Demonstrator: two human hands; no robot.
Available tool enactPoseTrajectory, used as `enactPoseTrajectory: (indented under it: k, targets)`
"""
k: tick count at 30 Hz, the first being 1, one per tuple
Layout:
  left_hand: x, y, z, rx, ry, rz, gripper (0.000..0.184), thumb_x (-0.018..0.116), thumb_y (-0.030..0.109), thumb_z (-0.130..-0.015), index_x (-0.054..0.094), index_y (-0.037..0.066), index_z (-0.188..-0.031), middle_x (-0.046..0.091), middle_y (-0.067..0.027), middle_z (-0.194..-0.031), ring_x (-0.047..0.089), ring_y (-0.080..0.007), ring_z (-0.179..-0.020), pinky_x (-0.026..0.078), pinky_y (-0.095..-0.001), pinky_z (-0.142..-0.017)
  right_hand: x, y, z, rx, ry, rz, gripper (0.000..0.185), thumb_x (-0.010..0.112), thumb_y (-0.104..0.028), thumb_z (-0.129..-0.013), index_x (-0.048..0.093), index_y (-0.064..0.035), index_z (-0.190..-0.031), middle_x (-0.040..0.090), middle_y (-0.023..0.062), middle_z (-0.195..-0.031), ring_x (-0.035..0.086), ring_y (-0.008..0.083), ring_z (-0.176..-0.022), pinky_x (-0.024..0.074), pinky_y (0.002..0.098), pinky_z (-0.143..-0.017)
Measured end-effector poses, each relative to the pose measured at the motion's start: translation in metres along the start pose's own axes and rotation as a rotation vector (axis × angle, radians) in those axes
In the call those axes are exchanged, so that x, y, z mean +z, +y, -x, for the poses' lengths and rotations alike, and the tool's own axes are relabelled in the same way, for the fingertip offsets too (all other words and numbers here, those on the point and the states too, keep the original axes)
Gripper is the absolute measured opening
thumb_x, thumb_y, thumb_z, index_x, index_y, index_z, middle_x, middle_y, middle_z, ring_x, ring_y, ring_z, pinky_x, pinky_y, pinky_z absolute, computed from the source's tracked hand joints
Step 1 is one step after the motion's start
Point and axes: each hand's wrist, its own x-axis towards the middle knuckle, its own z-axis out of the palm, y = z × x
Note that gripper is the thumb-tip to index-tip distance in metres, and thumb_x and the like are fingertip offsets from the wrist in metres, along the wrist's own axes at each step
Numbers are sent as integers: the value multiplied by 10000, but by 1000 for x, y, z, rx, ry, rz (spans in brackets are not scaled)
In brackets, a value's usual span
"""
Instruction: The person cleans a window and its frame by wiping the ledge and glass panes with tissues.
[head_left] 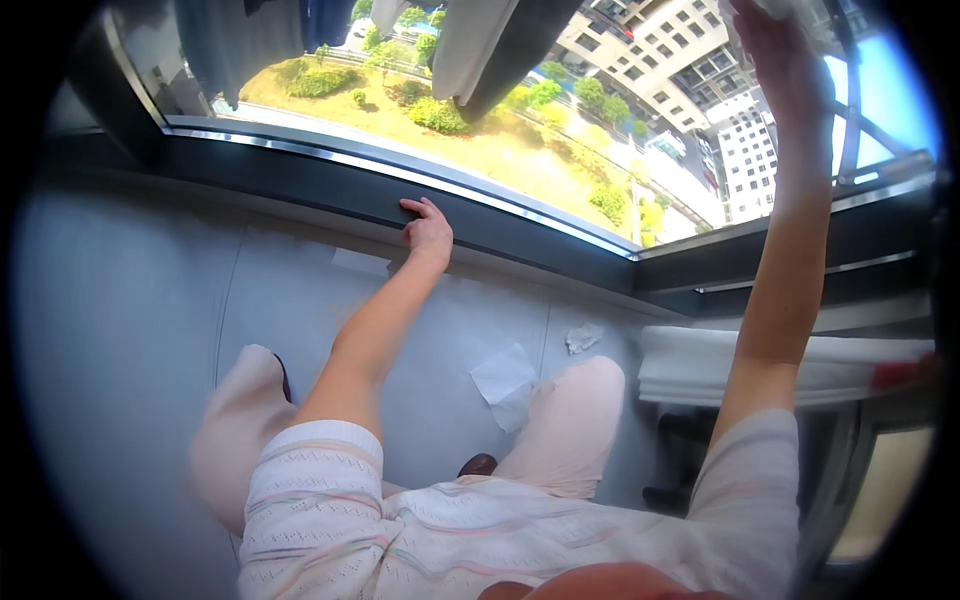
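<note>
My left hand (pixel 430 235) rests on the dark window frame (pixel 350 195), its index finger stretched along it and the other fingers partly bent. Nothing shows in that hand. My right hand (pixel 787 65) is raised high at the upper right, in front of the window glass (pixel 690 150). A white piece (pixel 780 6), paper or cloth, shows at its fingers, partly cut off by the top edge of the view. Some of the right fingertips are out of sight.
On the grey floor lie a white paper sheet (pixel 503 378), a crumpled paper (pixel 583 338) and another flat white piece (pixel 362 262). Hanging clothes (pixel 480 45) show at the top. To the right is a white folded fabric (pixel 700 365). Buildings and greenery appear outside.
</note>
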Motion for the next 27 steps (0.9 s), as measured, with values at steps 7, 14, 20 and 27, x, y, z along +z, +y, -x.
enactPoseTrajectory:
  k: [7, 14, 20, 27]
  targets:
    - [-3, -12, 11, -64, -26, 352, 633, 551, 151, -753, 294, -110, -1269, 250, -479, -1192, 616, -355, -836, 518, -331, -533, 136, 243, 77, 248, 54, 176, 230, 571, -121, -826, 597, 56, -971, 629, 118, -836, 614, 162, -756, 510, 255, -636]
    - [1, -31, 24, 14, -71, 562, 678, 539, 74, -730, 221, -72, -1310, 126, -454, -1270, 620, -313, -840, 504, -325, -716, 114, 191, 74, 263, 94, 201, 227, 607, -191, -815, 621, 14, -911, 626, 71, -766, 605, 140, -648, 505, 244, -635]
    - [8, -29, 25, -34, -74, 724, 693, 533, 39, -721, 210, -15, -1332, 63, -393, -1332, 608, -325, -862, 493, -360, -761, 146, 62, -22, -230, -31, 5, 253, 467, -201, -895, 532, -12, -1050, 611, 111, -951, 624, 216, -814, 521, 309, -679]
    - [21, -32, 35, -93, -6, 854, 657, 543, 30, -703, 291, 60, -1310, 68, -278, -1394, 585, -323, -888, 478, -378, -782, 217, 275, 44, 214, -26, 345, 242, 604, -187, -804, 648, 43, -867, 633, 74, -686, 589, 118, -633, 464, 241, -592]
